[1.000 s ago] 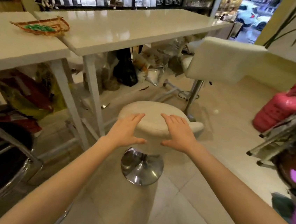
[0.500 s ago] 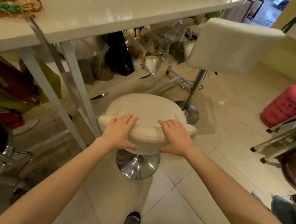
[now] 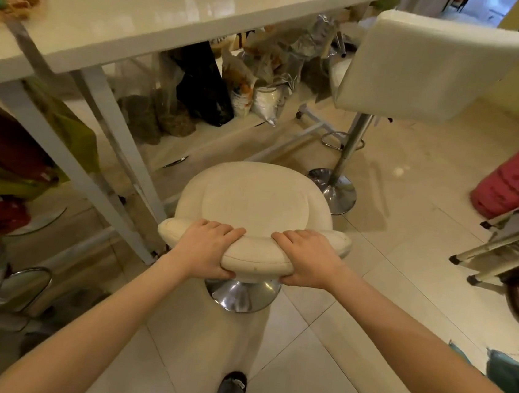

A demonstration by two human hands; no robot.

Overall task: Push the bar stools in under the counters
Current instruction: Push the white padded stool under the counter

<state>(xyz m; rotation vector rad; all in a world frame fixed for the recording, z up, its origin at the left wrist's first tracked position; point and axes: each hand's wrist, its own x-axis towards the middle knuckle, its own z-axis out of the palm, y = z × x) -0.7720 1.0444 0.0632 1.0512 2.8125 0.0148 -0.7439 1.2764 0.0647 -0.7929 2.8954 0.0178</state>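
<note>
On stool backrest (image 3: 256,255) | both hands' fingers now curled, gripping

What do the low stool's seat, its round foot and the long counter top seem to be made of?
Low stool's seat: cream padded upholstery, probably faux leather, going by the stitched seams and soft matte sheen. Round foot: polished metal, likely chromed, since it mirrors the floor. Counter top: glossy white slab reflecting the lights; stone, acrylic or lacquered board cannot be told apart.

The bar stool (image 3: 256,202) is covered in smooth, matt cream leather-like material, its base (image 3: 240,295) is made of polished metal. The counter (image 3: 136,13) and floor tiles (image 3: 412,196) are finished glossy.
</note>
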